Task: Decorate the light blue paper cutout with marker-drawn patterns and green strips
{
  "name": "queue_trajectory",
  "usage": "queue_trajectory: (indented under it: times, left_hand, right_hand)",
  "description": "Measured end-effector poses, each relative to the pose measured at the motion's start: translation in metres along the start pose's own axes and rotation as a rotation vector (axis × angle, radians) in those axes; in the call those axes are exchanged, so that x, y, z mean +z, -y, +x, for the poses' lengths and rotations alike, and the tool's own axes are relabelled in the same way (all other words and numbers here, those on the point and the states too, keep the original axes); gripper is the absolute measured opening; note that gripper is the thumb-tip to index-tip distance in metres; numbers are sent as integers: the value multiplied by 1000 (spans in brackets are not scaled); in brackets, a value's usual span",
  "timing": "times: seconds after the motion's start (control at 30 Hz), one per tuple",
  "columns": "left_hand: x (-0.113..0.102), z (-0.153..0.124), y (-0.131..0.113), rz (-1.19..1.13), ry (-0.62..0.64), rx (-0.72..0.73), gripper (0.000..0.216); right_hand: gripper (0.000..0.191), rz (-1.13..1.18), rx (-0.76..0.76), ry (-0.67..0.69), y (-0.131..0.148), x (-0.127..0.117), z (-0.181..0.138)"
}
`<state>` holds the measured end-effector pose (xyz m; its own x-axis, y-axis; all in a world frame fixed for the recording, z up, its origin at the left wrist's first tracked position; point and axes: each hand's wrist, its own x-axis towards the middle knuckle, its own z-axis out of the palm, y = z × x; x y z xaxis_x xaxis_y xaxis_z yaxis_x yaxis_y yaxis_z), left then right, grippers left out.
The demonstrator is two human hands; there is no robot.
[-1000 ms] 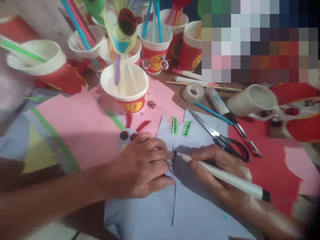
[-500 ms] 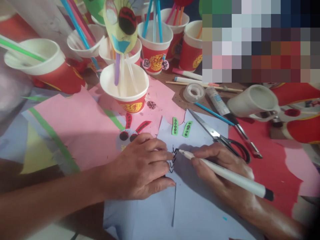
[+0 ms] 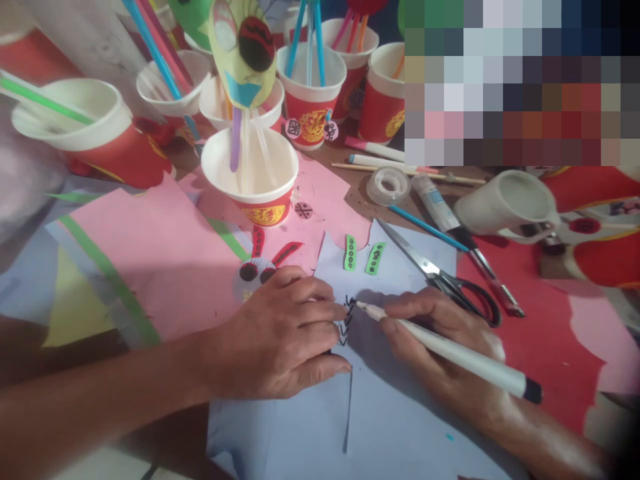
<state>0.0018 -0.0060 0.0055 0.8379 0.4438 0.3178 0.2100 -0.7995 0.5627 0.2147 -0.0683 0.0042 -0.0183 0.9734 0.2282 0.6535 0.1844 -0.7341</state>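
Note:
My right hand (image 3: 445, 347) grips a white marker pen (image 3: 460, 353) with a black end cap. The pen's tip touches the light blue paper (image 3: 400, 400) at the top of a column of black V-shaped marks (image 3: 345, 327). My left hand (image 3: 295, 333) lies palm down on that paper, fingers laid out just left of the marks, hiding part of the sheet. Two small green strips with drawn circles (image 3: 350, 253) rest above the marks. Near my left fingertips lie red paper strips (image 3: 287, 253) and a cut-out face with black round eyes (image 3: 249, 269), partly covered by the hand.
Scissors (image 3: 430, 267) with black handles lie right of the marks. Beyond them are a tape roll (image 3: 388, 187), a glue tube (image 3: 435, 203) and a white mug (image 3: 507, 203). A red-and-white paper cup (image 3: 267, 210) holds straws and a yellow paper face (image 3: 243, 53); several similar cups stand behind.
The pen tip has shifted slightly left and down, and the pen's rear end has moved a little left with my right hand. My left hand stays in place.

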Motion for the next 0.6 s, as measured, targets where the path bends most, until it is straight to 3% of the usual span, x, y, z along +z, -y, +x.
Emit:
queue_trajectory:
  times: [0.27,0.6]
  left_hand:
    - [0,-2,0,4,7,-9,23]
    - [0,0,0,-11,-23,3,21]
  right_hand:
    - [7,-11,23,12,3,0,1]
    - [5,-19,123,-99,0,-3,-4]
